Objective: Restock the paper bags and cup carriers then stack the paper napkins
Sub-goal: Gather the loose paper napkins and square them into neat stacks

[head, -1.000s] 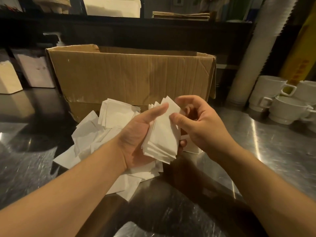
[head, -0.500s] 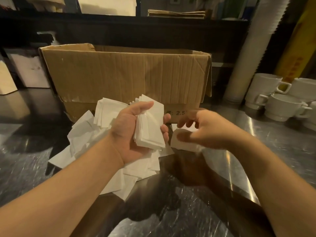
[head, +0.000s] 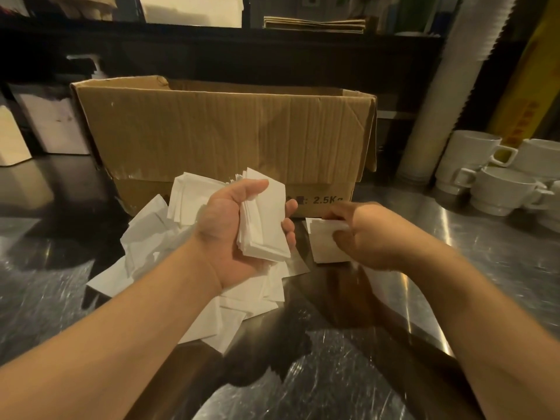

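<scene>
My left hand (head: 230, 231) grips a thick bundle of white paper napkins (head: 266, 225), thumb on top and fingers curled under its right edge. To the right, my right hand (head: 372, 234) pinches a small neat stack of napkins (head: 325, 248) that sits on the steel counter (head: 500, 268). A loose heap of white napkins (head: 151, 237) lies spread on the counter under and left of my left hand. Brown paper bags (head: 315, 24) lie flat on the dark shelf at the back.
A large open cardboard box (head: 224, 131) stands right behind the napkins. White cups (head: 497, 189) are stacked at the right, beside a tall sleeve of white cups (head: 448, 95). White containers (head: 51, 122) and a pump bottle (head: 98, 69) stand at the left.
My right hand left the bundle and moved down and right to the small stack on the counter. My left hand tilted the bundle more upright and kept hold of it.
</scene>
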`<state>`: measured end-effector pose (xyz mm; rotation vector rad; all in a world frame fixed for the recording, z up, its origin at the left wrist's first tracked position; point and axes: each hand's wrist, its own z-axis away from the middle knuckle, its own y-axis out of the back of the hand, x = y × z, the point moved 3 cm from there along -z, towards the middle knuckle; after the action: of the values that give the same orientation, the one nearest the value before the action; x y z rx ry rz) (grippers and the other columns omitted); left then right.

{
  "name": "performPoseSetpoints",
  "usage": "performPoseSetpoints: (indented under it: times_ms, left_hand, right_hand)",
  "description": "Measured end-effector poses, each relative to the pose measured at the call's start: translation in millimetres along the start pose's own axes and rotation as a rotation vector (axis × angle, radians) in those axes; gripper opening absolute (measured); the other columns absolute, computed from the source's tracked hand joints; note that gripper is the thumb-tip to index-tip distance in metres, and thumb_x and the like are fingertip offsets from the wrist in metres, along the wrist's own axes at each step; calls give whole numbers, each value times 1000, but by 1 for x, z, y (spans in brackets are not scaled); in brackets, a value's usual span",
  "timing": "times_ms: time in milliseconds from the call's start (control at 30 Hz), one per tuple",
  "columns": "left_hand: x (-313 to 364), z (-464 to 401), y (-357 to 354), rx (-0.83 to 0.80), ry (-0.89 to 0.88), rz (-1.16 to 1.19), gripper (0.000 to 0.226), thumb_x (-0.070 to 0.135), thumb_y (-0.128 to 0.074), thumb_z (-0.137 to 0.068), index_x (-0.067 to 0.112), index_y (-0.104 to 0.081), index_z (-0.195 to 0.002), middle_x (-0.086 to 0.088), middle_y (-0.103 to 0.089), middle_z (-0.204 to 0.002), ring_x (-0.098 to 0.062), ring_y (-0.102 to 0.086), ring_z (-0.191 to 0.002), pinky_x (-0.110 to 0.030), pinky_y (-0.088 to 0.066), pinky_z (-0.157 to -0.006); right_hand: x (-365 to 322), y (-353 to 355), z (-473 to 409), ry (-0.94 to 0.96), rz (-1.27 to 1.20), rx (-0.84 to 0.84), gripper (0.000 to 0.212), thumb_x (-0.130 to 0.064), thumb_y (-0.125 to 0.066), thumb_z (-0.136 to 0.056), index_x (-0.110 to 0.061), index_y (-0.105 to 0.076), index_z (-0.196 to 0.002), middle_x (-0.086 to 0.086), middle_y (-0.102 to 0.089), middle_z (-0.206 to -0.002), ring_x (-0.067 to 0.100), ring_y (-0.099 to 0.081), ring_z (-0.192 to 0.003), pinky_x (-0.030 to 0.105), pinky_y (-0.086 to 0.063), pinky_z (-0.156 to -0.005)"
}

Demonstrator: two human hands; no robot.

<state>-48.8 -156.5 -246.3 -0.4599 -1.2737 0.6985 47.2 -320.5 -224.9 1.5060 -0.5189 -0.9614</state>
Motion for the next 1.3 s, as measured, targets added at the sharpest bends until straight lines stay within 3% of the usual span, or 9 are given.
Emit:
performPoseSetpoints:
  times_ms: [133,233,400,467,533,667,833,1033,1300]
  left_hand:
    - [0,1,-1,4,3,0,50,34,-63,-87,14,-59,-133,-13,-70,-105,-25,-63,-78,-39,-54,-77]
    - [0,1,-1,2,2,1,52,34,-63,-88,15,-58,-135,-13,-70,-105,-25,-63,-77,-39,-54,-75]
    - [1,1,-1,13,-2,-8,50,36,-63,-88,16,-59,-133,-13,-71,-105,-25,-63,-79,-39,-54,-76]
    - [1,1,-1,13,-3,-9,49,36,-63,-88,16,-59,-133,-13,-71,-104,-25,-63,-79,-39,-54,-76]
    - [1,2,-1,11,0,-9,49,36,-62,-88,15,-59,-133,-13,-70,-104,-25,-63,-79,-39,-55,-76]
    - [1,1,-1,-3,7,-6,51,35,-61,-89,15,-58,-136,-12,-69,-105,-24,-63,-77,-38,-56,-73]
    - [0,1,-1,6,1,-10,51,35,-62,-88,15,-58,-135,-13,-70,-105,-25,-63,-78,-39,-55,-75]
    - [0,2,-2,22,-7,-23,51,36,-62,-87,16,-58,-134,-13,-70,-103,-24,-64,-77,-38,-56,-74]
    - [0,0,-1,10,-3,-16,51,34,-62,-87,15,-59,-135,-13,-70,-105,-25,-62,-78,-39,-54,-76]
  right_hand:
    - [5,1,0,14,-46,-65,62,-3,-64,-93,-36,-45,-142,1,-53,-135,23,-58,-109,26,-57,-79]
    - [7,-3,1,59,-87,-125,63,-18,-77,-88,-39,-46,-139,-8,-52,-129,12,-57,-100,21,-54,-73]
    - [8,-4,-5,68,-56,21,29,-35,-60,-101,-36,-57,-130,-3,-62,-126,17,-59,-101,20,-45,-71]
    - [13,-5,-9,5,-104,53,36,-36,-52,-105,-30,-56,-140,0,-62,-130,20,-59,-106,23,-44,-78]
    - [16,-4,-11,-45,-139,90,39,-37,-50,-106,-26,-55,-143,1,-64,-125,20,-60,-98,22,-44,-70]
    - [17,0,-8,-8,-126,124,41,-32,-64,-99,-28,-58,-139,-2,-64,-126,16,-57,-99,25,-45,-76]
    - [13,0,-6,53,-131,83,29,-32,-74,-92,-33,-66,-120,-6,-63,-120,16,-59,-104,15,-41,-67]
    - [14,0,-3,80,-139,-94,37,-28,-79,-88,-36,-63,-120,-12,-63,-109,10,-62,-99,13,-43,-66]
    - [13,3,-6,9,-168,106,25,-24,-64,-99,-28,-66,-123,-8,-63,-111,12,-57,-94,16,-40,-64]
